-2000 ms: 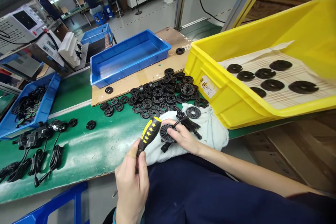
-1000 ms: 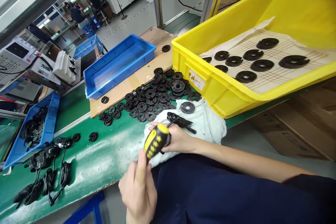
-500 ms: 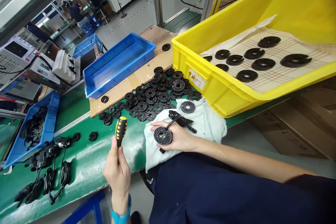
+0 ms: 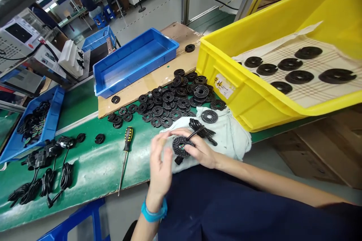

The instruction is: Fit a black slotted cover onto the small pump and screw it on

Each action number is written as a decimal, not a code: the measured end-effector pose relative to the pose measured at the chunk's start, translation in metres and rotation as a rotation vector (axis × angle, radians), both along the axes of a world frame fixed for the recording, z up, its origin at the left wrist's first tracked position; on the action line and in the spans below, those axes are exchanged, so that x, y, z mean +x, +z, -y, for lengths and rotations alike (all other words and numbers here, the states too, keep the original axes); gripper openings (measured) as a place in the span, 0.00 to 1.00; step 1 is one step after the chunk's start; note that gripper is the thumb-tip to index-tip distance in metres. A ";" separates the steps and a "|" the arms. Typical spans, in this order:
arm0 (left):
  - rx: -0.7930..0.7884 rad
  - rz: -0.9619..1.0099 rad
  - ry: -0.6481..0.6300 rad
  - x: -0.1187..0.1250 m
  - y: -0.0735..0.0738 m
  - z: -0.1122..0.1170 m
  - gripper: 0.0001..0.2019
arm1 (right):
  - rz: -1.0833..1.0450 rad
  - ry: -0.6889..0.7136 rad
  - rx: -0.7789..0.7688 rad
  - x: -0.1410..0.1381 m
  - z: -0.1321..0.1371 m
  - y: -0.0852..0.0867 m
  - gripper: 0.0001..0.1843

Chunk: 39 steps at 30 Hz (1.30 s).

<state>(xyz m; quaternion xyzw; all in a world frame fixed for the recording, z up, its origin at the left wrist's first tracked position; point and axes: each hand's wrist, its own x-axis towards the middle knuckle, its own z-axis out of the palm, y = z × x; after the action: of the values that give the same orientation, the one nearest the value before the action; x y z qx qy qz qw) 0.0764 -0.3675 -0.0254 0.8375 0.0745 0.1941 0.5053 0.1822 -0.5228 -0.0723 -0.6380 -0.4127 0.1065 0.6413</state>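
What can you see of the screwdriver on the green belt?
The screwdriver lies flat on the green belt, its black-and-yellow handle farthest from the person, its slim steel shaft running to the belt's near edge. Only the belt touches it; the left hand is close by, apart from it.

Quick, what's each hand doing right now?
Left hand: open, holding nothing.
Right hand: closed, holding a black round ribbed plastic disc.
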 end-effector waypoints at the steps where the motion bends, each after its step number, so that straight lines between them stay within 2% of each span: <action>1: -0.158 -0.025 -0.047 0.007 0.001 0.015 0.21 | -0.007 -0.019 0.004 -0.003 0.000 -0.001 0.29; 3: -0.410 -0.070 -0.046 0.016 -0.003 0.037 0.21 | -0.018 -0.057 0.018 -0.009 0.001 -0.004 0.31; 6: -0.625 -0.094 0.010 0.018 -0.015 0.049 0.21 | -0.001 -0.055 0.049 -0.019 0.003 -0.008 0.33; 9: -0.713 -0.093 -0.026 0.011 -0.021 0.045 0.24 | -0.008 -0.019 0.110 -0.023 0.004 -0.012 0.37; 13: -0.774 -0.103 -0.111 0.005 -0.021 0.040 0.31 | -0.054 -0.001 0.151 -0.023 0.007 -0.012 0.38; 21: -0.771 -0.102 -0.100 0.007 -0.031 0.041 0.29 | -0.155 0.022 0.184 -0.010 0.006 -0.002 0.28; 27: -0.740 -0.101 -0.082 0.011 -0.029 0.040 0.26 | -0.222 0.030 0.255 -0.004 -0.003 -0.003 0.16; 33: -0.747 -0.105 -0.094 0.023 -0.028 0.040 0.25 | -0.321 -0.019 0.220 -0.008 -0.003 -0.006 0.18; 39: -0.638 -0.041 -0.143 0.035 -0.030 0.033 0.35 | -0.240 -0.075 0.147 -0.002 -0.003 0.000 0.26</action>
<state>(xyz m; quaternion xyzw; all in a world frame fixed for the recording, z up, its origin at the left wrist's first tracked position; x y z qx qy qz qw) 0.1111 -0.4005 -0.0552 0.6439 0.0829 0.1081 0.7529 0.1804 -0.5199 -0.0720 -0.5871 -0.3158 0.1276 0.7344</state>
